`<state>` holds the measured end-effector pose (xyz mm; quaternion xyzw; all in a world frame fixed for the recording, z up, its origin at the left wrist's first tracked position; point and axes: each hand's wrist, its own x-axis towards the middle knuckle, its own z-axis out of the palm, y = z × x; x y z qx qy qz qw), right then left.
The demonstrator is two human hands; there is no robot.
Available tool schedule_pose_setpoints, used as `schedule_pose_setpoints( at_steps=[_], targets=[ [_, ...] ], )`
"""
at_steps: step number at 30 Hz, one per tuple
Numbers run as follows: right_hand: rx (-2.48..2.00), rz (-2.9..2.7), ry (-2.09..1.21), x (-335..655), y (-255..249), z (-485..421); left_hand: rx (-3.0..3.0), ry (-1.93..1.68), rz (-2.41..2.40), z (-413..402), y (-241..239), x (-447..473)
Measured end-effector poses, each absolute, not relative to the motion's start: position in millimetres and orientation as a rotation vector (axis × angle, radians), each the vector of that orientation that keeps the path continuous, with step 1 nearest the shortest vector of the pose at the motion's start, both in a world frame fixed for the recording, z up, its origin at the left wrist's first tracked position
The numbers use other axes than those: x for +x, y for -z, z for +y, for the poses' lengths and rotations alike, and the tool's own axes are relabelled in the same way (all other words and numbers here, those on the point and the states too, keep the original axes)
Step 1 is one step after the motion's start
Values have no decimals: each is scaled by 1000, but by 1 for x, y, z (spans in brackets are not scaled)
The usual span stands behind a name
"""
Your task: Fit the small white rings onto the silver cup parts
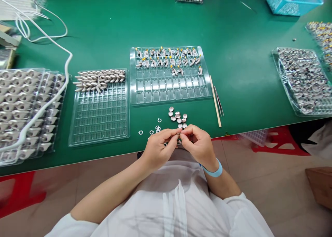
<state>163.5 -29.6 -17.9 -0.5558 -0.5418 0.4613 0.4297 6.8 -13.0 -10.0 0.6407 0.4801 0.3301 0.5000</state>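
Note:
My left hand (pixel 162 145) and my right hand (pixel 198 143) meet at the table's front edge, thumbs and fingers pinched together. Between their fingertips is a small round part (pixel 178 134), mostly hidden, so its exact kind does not show. Just beyond my fingers lie several small silver round caps (pixel 177 116) in a loose cluster. To the left of them, nearest my left hand, are several thin white rings (pixel 157 128), each with a small tab. A blue band circles my right wrist.
A clear tray (pixel 171 91) holds small earbud-like parts with yellow tips. Left of it, another tray (pixel 100 126) carries grey curved pieces. Tweezers (pixel 218 100) and a wooden stick (pixel 215 102) lie on the right. A white cable (pixel 67 62) crosses stacked trays; a blue basket (pixel 293 5) stands far right.

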Motion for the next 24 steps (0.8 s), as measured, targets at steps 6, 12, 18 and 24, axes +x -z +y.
schedule_pose_setpoints(
  at_steps=[6,12,18,24],
  targets=[
    [-1463,-1423,-1015,158,17,-30,1589,-769,1274,-12,10,10],
    [-1406,-1450,-988,160,16,-30,1339,-756,1225,-9,8,10],
    [-1363,-1497,-1010,174,10,-37,1048,-788,1168,-2,3,8],
    [-1320,-1661,-689,164,23,-48,1007,-818,1180,-2,2,13]
  ],
)
